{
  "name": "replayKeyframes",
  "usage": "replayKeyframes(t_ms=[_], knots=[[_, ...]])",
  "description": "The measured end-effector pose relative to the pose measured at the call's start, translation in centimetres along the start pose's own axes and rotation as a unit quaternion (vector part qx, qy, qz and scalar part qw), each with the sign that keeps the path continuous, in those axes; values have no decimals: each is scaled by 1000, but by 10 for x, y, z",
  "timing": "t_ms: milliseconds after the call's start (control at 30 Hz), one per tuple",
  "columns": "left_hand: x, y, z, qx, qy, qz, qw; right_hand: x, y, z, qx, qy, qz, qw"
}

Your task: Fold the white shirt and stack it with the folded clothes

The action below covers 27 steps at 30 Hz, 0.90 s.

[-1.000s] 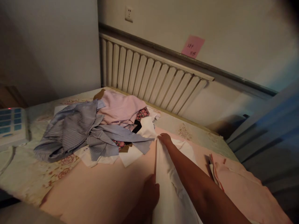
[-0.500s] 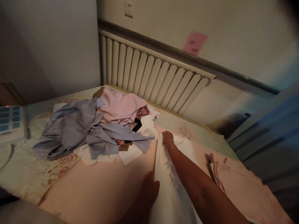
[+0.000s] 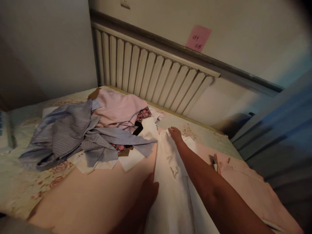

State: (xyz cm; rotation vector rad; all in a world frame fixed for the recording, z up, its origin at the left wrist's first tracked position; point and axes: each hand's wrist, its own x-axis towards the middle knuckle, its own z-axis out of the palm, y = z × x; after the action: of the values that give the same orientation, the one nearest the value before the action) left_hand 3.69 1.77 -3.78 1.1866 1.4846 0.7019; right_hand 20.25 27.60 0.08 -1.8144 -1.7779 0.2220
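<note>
Hands are both on one long white cloth (image 3: 170, 182), spread lengthwise on the pink sheet of the bed (image 3: 92, 198), running away from the person.

Furthest left on the bed is a loose heap: a blue-grey striped shirt (image 3: 63, 133) sprawled over white pieces, a pale pink garment (image 3: 117, 109) behind it, and a scrap of dark flowered fabric (image 3: 144, 113) showing between them. The heap's near edge lies just beside the far end of the white cloth.

Next comes the left hand (image 3: 147, 195), low in the view and in shadow. It rests against the cloth's left edge near the person, fingers stretched along it. Whether it pinches the edge or only presses it down, I cannot tell.

The right hand (image 3: 175, 134) reaches across the cloth to its far end. Its fingers are curled down there and seem to have the corner gripped, the forearm lying over the fabric.

Right of the arm, a folded pink cloth (image 3: 243, 175) lies apart on the bed.

As I judge it, the cloth is being drawn straight between the two hands, a smoothing step. Wrinkles remain mid-length, so any further pull would call for the near edge pinned firmly and the far end kept clear of the heap.
</note>
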Motion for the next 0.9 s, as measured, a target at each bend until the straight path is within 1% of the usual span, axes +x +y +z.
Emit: replayKeyframes(t_ms=[67, 133, 200, 300, 367, 400, 433, 500, 533, 600, 667, 800, 900], knots=[[3, -1, 0, -1, 0, 10, 1000, -15, 4, -17, 13, 7, -17, 1000], [5, -4, 0, 8, -3, 19, 1000, -42, 14, -40, 25, 9, -38, 999], [5, -6, 0, 18, -7, 24, 1000, -84, 30, -66, 31, 7, -59, 998], [-2, -8, -2, 8, -7, 41, 999, -166, 65, -94, 30, 2, -78, 996], [-10, -7, -5, -26, -10, 60, 998, -225, 94, -102, -11, 10, -111, 994], [-16, -6, -5, -49, -11, 69, 996, -253, 107, -104, -35, 16, -124, 992], [-22, -6, -6, -75, -12, 73, 994, -279, 120, -104, -61, 10, -148, 987], [-35, -7, -7, -122, -10, 70, 990, -321, 141, -105, -109, -9, -189, 976], [-43, -9, -6, -140, -11, 64, 988, -337, 147, -106, -129, -17, -206, 970], [-57, -17, -5, -164, -21, 56, 985, -361, 154, -109, -158, -32, -225, 961], [-72, -29, -3, -178, -42, 57, 982, -374, 153, -114, -172, -42, -231, 957], [-97, -52, -2, -201, -61, 39, 977, -385, 147, -119, -177, -39, -238, 954], [-116, -63, -2, -220, -79, 19, 972, -389, 146, -118, -174, -34, -243, 954]])
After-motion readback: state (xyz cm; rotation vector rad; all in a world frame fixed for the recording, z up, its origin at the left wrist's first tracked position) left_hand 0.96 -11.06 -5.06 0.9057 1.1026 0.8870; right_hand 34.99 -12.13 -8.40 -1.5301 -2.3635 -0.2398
